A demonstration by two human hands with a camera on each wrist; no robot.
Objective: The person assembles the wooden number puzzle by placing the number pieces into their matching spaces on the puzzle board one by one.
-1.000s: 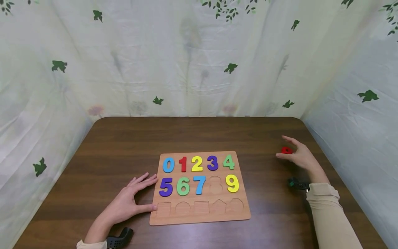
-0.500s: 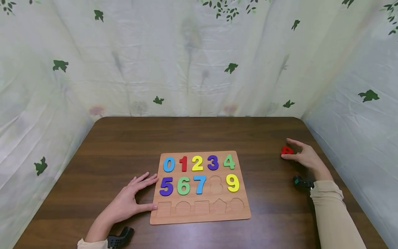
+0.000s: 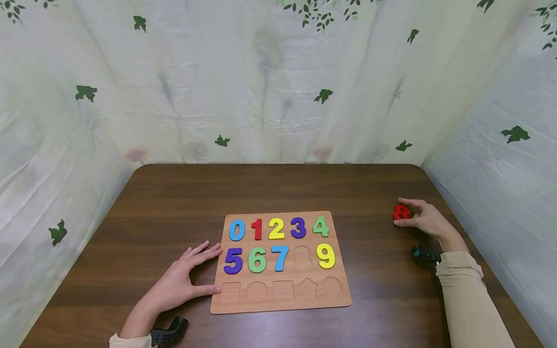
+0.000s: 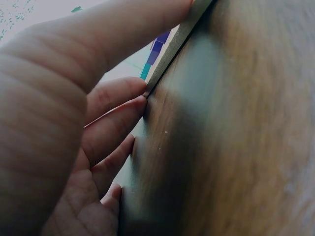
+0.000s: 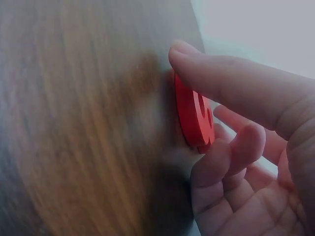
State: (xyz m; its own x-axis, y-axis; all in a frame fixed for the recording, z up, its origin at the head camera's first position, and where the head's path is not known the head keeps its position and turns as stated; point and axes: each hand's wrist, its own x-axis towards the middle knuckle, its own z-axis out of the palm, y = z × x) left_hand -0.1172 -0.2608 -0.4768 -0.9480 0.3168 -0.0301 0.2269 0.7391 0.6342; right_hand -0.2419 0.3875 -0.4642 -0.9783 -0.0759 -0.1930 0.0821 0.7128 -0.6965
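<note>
A wooden number board [image 3: 283, 299] lies at the table's front middle, with coloured numbers 0 to 7 and 9 set in it. Between the blue 7 [image 3: 280, 257] and the yellow 9 [image 3: 325, 255] is a bare recess [image 3: 302, 258]. My left hand [image 3: 176, 282] rests at the board's left edge, fingers spread and straight; thumb and fingertips touch the edge in the left wrist view. At the far right, my right hand [image 3: 428, 222] pinches a red number 8 [image 3: 401, 212] between thumb and fingers. The right wrist view shows this red 8 [image 5: 189, 113] tilted close to the tabletop.
The board's bottom row holds several bare outlined recesses [image 3: 283, 289]. The brown wooden table [image 3: 174, 193] has rounded far corners. A white curtain [image 3: 278, 96] with green leaf shapes hangs behind it and along both sides.
My right hand has moved slightly right and nearer, and its thumb and fingers have closed on the red 8, which now faces up more upright. The left hand and board stay put.
</note>
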